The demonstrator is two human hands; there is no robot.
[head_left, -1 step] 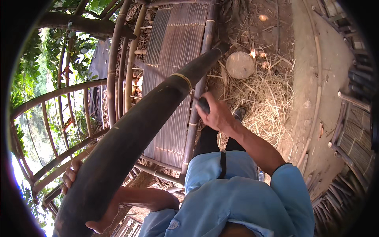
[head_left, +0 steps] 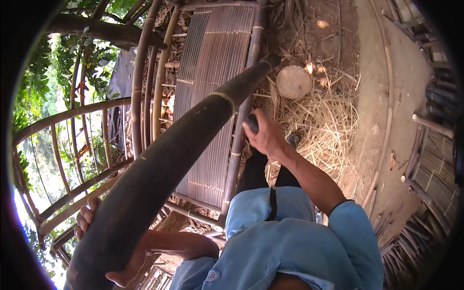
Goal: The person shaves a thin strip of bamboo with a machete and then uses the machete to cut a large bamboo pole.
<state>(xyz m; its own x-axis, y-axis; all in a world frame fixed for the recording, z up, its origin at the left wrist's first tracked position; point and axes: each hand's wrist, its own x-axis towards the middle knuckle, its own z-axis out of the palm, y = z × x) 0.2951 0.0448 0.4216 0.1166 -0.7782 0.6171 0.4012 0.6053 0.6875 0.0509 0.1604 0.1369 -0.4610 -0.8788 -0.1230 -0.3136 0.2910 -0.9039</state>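
A thick dark bamboo pole (head_left: 159, 159) runs slantwise from the lower left to the upper middle, with a pale ring at one node. My left hand (head_left: 86, 217) is wrapped around its near, thick end, fingers showing on the far-left side and the thumb on the other; the palm is hidden behind the pole. To the right of the ringed node, my right hand (head_left: 267, 137) is closed around the dark handle (head_left: 252, 123) of a tool. Its working part is hardly visible, so its exact kind is unclear.
A slatted bamboo bench (head_left: 208, 154) lies beneath the pole. Beyond it are a round cut log (head_left: 294, 82) and dry straw (head_left: 328, 130) on the ground. Bamboo railing (head_left: 79, 113) stands on the left. More bamboo pieces (head_left: 437, 125) line the right side.
My right hand and the tool handle have shifted slightly up and to the right. A thin blurred blade that crossed by the node is hard to see now. My left hand keeps its place.
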